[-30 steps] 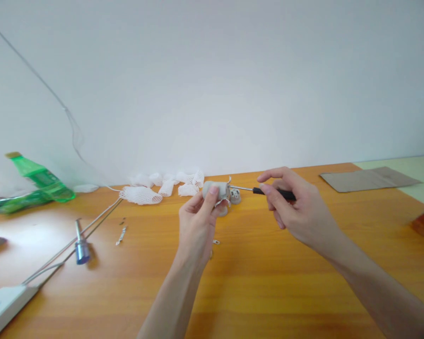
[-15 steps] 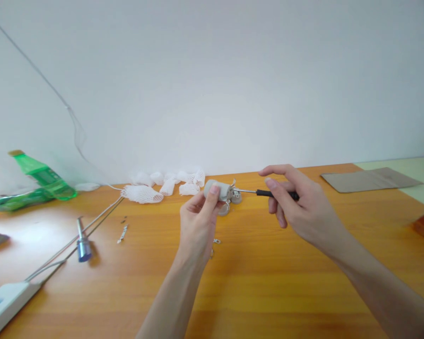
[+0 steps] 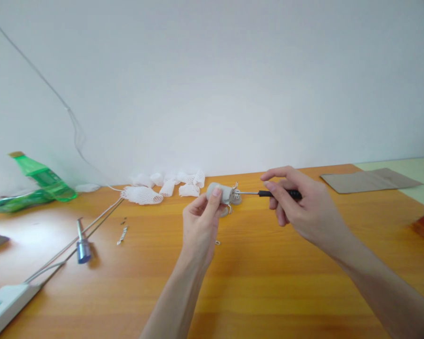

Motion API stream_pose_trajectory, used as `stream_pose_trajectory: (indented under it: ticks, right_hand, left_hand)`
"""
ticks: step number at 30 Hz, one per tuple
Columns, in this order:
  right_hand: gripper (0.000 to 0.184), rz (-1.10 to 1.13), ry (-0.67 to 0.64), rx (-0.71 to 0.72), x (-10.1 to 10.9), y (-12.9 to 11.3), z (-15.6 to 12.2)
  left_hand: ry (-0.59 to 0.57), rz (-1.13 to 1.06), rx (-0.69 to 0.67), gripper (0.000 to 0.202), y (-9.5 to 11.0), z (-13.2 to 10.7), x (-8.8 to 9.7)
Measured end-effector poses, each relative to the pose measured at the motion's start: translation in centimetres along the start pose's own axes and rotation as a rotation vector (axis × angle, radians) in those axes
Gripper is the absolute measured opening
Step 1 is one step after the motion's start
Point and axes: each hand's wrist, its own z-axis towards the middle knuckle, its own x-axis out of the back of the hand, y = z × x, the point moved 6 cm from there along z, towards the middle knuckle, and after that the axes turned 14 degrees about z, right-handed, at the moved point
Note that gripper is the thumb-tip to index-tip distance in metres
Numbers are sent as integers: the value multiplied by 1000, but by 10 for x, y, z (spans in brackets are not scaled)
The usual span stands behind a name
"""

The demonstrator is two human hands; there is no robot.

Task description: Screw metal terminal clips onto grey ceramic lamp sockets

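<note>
My left hand [image 3: 199, 226] is shut on a grey ceramic lamp holder [image 3: 221, 192], gripping it between thumb and fingers. Bent metal terminals and a round ceramic part stick out at the holder's right end. My right hand [image 3: 297, 207] pinches a small black-handled screwdriver [image 3: 279, 193] level, its thin steel shaft pointing left at the terminals. The shaft's tip sits at the holder's end, though I cannot tell if it touches a screw. A tiny metal piece [image 3: 217, 242] lies on the table below the holder.
On the orange wooden table [image 3: 233, 301] lie white foam netting [image 3: 143, 195], a green plastic bottle [image 3: 44, 178], a blue-and-steel tool [image 3: 83, 251], a small metal strip [image 3: 122, 235], a white power strip [image 3: 7, 303] with cables, and brown cardboard [image 3: 371, 180]. A white wall stands behind.
Both hands have shifted slightly to the right. The lamp holder has moved with my left hand, and the screwdriver stays aimed at its terminals.
</note>
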Motion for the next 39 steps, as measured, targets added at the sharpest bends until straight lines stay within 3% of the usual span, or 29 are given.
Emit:
stream_pose_trajectory:
  ticks: [5,12,18,21,29,32,36,39]
  right_hand:
    - [26,9,-60,124,-6,-6,0]
    - [15,-4,107,70,-3,-5,-2]
    - [23,-77,-45,148,-8,-9,-2]
    - [22,-40,-36,203,-7,-12,-4]
    - [18,-88,-48,65,-11,-7,-8]
    - [23,-58,-74,125,-14,-8,-8]
    - [22,-69,-10,259,-11,-13,-10]
    - [13,-165,72,258,-8,-16,-10]
  left_hand:
    - [34,-27,-25,23,1,1,3]
    - [40,-21,-2,24,-2,-1,1]
    - [49,-55,-6,24,5,0,0]
    - [54,-57,-18,24,7,0,0]
    - [10,-37,-46,23,11,1,-2]
    - [33,-37,-60,23,12,2,-1]
    - [53,-43,-52,23,9,2,0]
    - [44,-38,-29,23,4,0,0]
